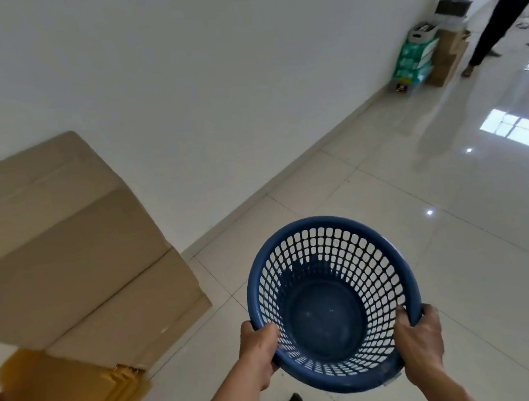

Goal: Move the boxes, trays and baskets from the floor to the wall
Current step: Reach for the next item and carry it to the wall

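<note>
**Basket [331,303] held off the floor [439,248], short of the wall [212,76]**

Cardboard boxes [67,251] stand stacked against the wall, likely already delivered. Near the wall the empty blue basket hangs, mouth up. The 2 hands sit apart on opposite sides of its rim, left hand [258,346] and right hand [422,340] each curled round it, probably to keep it level for setting down.

bright daylight | window glare on floor [452,214] | soft focus | edges bowed
</note>
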